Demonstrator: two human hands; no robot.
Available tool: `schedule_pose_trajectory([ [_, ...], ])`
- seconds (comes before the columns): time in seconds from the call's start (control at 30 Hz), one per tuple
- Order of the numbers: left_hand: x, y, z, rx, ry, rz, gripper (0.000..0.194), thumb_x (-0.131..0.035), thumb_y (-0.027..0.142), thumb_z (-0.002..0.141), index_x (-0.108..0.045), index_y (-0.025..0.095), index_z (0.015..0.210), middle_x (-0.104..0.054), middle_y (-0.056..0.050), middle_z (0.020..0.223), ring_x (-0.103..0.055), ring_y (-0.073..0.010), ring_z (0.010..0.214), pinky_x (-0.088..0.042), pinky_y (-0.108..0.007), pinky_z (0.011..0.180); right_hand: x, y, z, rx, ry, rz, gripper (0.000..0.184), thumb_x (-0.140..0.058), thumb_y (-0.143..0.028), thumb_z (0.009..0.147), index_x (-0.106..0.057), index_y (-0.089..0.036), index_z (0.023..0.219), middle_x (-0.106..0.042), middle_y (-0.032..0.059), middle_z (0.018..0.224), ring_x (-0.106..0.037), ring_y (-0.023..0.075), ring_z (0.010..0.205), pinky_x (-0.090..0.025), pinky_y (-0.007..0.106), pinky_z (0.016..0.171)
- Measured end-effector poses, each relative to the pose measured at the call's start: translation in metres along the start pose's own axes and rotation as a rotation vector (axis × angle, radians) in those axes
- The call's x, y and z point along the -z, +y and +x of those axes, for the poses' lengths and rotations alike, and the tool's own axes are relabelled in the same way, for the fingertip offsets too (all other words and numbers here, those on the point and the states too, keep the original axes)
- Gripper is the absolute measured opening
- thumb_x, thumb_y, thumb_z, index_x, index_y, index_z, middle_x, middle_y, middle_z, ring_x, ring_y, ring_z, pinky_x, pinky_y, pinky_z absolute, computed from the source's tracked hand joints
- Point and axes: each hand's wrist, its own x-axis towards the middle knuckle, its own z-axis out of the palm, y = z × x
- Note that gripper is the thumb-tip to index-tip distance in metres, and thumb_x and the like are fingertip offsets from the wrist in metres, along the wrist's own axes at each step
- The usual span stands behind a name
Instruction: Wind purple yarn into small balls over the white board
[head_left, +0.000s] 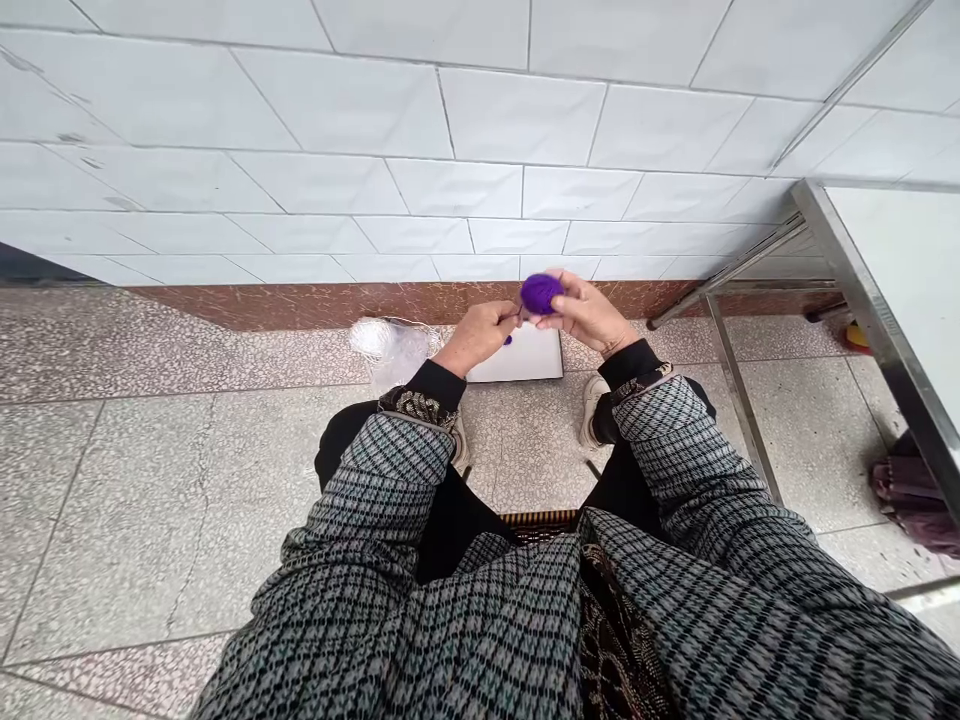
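Note:
My right hand point(592, 318) grips a purple ball of yarn point(540, 293) between thumb and fingers, in front of the tiled wall. Close to its left side, my left hand point(480, 335) is closed in a pinch. Something thin shows at those fingertips, too small to make out. Below both hands a shallow white box point(536, 358) with a dark rim rests on the floor, partly hidden by the left hand. A small purple bit point(508, 340) shows over the box, near the left fingers.
White yarn point(373, 337) and a clear plastic bag point(401, 358) lie on the floor left of the box. A metal-framed table point(874, 300) stands at right, its legs against the wall. Dark reddish cloth point(911, 495) is beneath it. My shoes point(592, 410) flank the box.

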Motion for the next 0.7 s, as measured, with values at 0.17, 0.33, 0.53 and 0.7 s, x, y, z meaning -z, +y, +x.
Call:
schedule_pose_trajectory([
  [0.17, -0.006, 0.006, -0.007, -0.164, -0.178, -0.014, 0.019, -0.053, 0.026, 0.089, -0.066, 0.017, 0.078, -0.068, -0.002, 0.077, -0.058, -0.0145, 0.072, -0.043, -0.026, 0.071, 0.01, 0.014, 0.011, -0.001, 0.322, -0.213, 0.042, -0.081, -0.025, 0.078, -0.043, -0.023, 0.097, -0.061, -0.004, 0.083, -0.061, 0.0077, 0.062, -0.052, 0.018, 0.055],
  [0.33, 0.005, 0.01, -0.008, -0.175, -0.053, 0.002, 0.017, -0.053, 0.023, 0.088, -0.066, 0.017, 0.079, -0.07, -0.005, 0.083, -0.061, -0.0166, 0.079, -0.047, -0.03, 0.078, 0.006, 0.024, 0.01, -0.182, 0.215, -0.467, 0.034, -0.075, -0.007, 0.076, -0.05, -0.021, 0.093, -0.06, -0.0027, 0.081, -0.058, 0.0077, 0.058, -0.048, 0.018, 0.048],
  [0.53, 0.013, 0.005, -0.003, -0.109, 0.097, 0.031, 0.017, -0.052, 0.021, 0.086, -0.066, 0.018, 0.077, -0.07, -0.005, 0.084, -0.061, -0.0188, 0.083, -0.048, -0.033, 0.084, -0.003, 0.015, 0.003, -0.272, -0.072, -0.341, 0.031, -0.073, -0.006, 0.075, -0.058, -0.02, 0.098, -0.066, -0.0011, 0.088, -0.063, 0.0094, 0.063, -0.055, 0.02, 0.054],
  [0.7, 0.009, -0.005, 0.002, 0.009, 0.096, 0.002, 0.014, -0.054, 0.02, 0.085, -0.065, 0.017, 0.076, -0.069, -0.003, 0.079, -0.059, -0.0173, 0.077, -0.047, -0.03, 0.077, -0.006, 0.005, -0.002, -0.268, -0.098, -0.137, 0.035, -0.073, -0.009, 0.074, -0.056, -0.02, 0.103, -0.069, 0.0007, 0.091, -0.066, 0.0103, 0.066, -0.059, 0.024, 0.062],
])
